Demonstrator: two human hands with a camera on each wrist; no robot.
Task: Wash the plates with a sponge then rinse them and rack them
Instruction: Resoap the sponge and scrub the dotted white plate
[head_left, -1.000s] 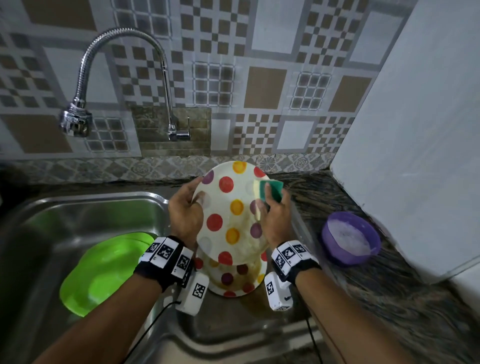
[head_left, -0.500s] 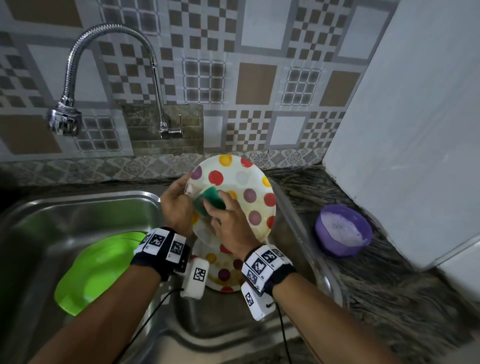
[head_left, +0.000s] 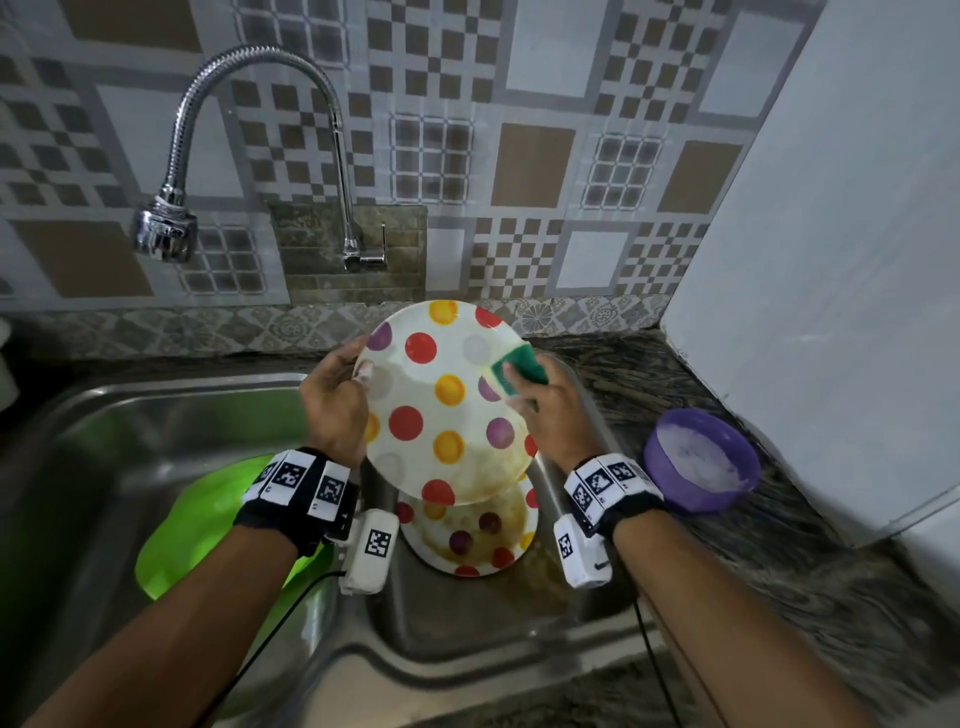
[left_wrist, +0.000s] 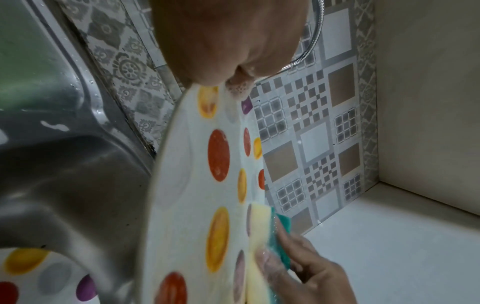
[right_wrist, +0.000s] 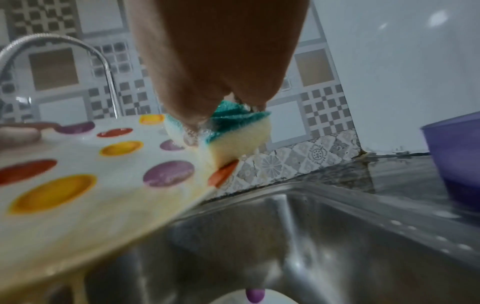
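Note:
A white plate with coloured dots (head_left: 441, 410) (left_wrist: 207, 205) (right_wrist: 78, 176) is held tilted above the small right basin. My left hand (head_left: 332, 400) (left_wrist: 226, 41) grips its left rim, thumb on the face. My right hand (head_left: 545, 410) (right_wrist: 213, 61) holds a green and yellow sponge (head_left: 519, 371) (left_wrist: 267, 236) (right_wrist: 233, 131) against the plate's upper right edge. Yellowish grime smears the plate's lower right part. A second dotted plate (head_left: 467, 535) (left_wrist: 31, 273) lies in the basin below, partly hidden by the held one.
A green plate (head_left: 208, 525) lies in the large left sink basin (head_left: 104, 441). The curved tap (head_left: 166, 228) hangs over that basin, no water running. A purple bowl of soapy water (head_left: 701, 462) (right_wrist: 454, 164) stands on the dark stone counter, right, near a white wall panel.
My right hand has swept the sponge from the plate's upper left, beside the left hand, across to its upper right edge. The left hand keeps its grip on the rim.

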